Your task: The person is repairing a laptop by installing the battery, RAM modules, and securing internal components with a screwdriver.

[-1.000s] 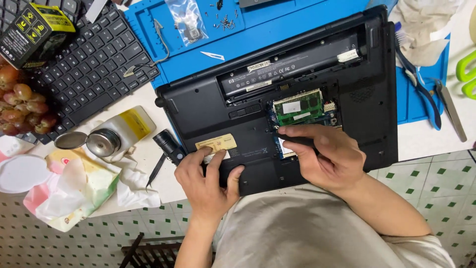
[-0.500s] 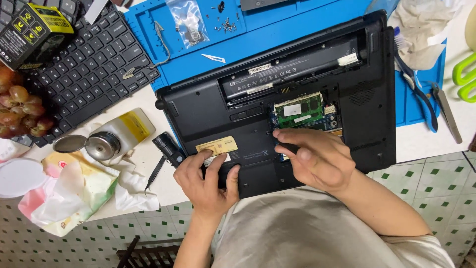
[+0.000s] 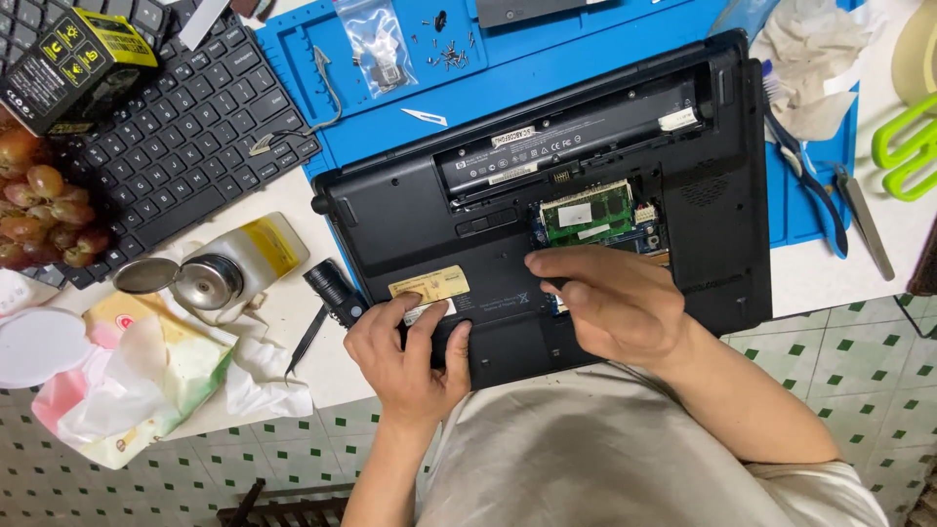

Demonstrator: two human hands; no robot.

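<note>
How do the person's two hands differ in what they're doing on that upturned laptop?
The left hand lies flat on the laptop's near edge, fingers on a yellowish label. The right hand hovers curled over the open compartment below the green memory board, fingertips pinched together. Both are bare and work on the same black underside.

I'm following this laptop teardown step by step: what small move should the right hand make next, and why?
Probably ease the right hand toward the green memory module just above its fingers: the bay is open and the module exposed, while the left hand steadies the upturned laptop at its front edge.
</note>
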